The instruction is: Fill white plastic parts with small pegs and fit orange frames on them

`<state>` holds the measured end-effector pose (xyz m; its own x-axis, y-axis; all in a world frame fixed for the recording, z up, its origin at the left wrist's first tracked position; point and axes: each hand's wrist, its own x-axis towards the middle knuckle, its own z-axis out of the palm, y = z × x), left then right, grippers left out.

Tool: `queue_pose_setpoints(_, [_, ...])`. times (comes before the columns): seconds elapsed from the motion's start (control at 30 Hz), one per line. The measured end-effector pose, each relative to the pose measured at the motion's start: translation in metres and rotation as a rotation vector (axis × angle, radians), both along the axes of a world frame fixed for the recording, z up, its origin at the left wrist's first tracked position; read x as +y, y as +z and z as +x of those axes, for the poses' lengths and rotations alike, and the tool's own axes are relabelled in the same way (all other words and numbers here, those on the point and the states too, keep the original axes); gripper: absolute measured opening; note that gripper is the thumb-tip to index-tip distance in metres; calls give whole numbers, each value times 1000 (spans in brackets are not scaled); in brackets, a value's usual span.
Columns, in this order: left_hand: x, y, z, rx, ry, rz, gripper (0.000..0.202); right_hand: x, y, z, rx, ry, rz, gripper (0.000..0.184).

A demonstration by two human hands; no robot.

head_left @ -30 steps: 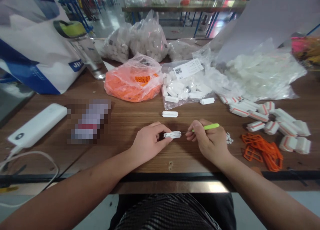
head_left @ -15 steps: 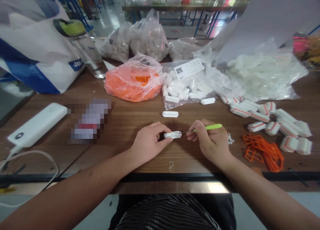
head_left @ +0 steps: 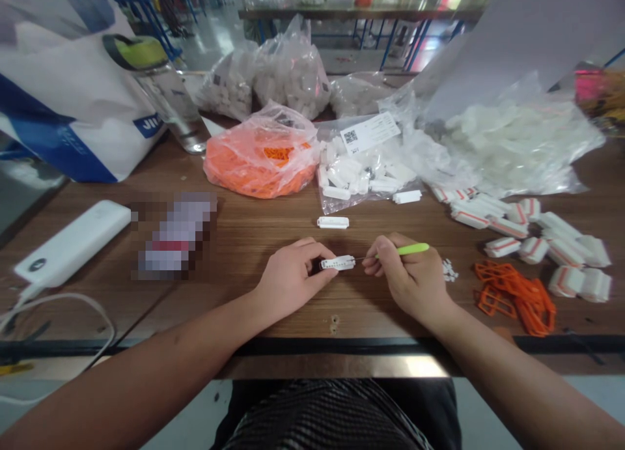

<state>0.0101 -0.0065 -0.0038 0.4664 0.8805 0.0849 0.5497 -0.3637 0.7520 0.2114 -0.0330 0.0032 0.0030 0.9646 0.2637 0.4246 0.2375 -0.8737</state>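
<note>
Between thumb and forefinger, my left hand [head_left: 291,274] pinches a small white plastic connector housing [head_left: 338,262] with a row of dark holes, low over the table. My right hand [head_left: 413,277] is closed round a thin metal pick with a lime-green handle [head_left: 413,249]. The pick's tip is at the right end of the housing; whether it touches is too small to tell. A similar white housing [head_left: 333,223] lies just beyond my hands. Tiny white pieces [head_left: 450,271] lie scattered beside my right hand, partly hidden by it.
Orange frames [head_left: 517,294] and white housings with orange stripes [head_left: 561,248] are heaped at right. Behind lie a bag of orange parts [head_left: 258,160] and a bag of white parts [head_left: 359,170]. At left are a power bank [head_left: 73,241], a blurred-out object [head_left: 178,235] and a bottle [head_left: 170,105].
The green-handled pick and my right fingers have shifted very slightly to the left. My left hand keeps its pinch on the housing in the same place.
</note>
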Motion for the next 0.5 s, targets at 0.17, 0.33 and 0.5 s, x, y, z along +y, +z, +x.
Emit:
queue_pose_setpoints(0.17, [0, 0, 0, -6, 1, -8, 9, -2, 2, 2, 57, -34, 5, 35])
queue_pose_setpoints(0.33, [0, 0, 0, -4, -5, 4, 9, -1, 1, 3, 85, -42, -36, 37])
queue_pose_setpoints(0.5, [0, 0, 0, -7, -11, 4, 9, 0, 0, 3, 94, -49, -45, 37])
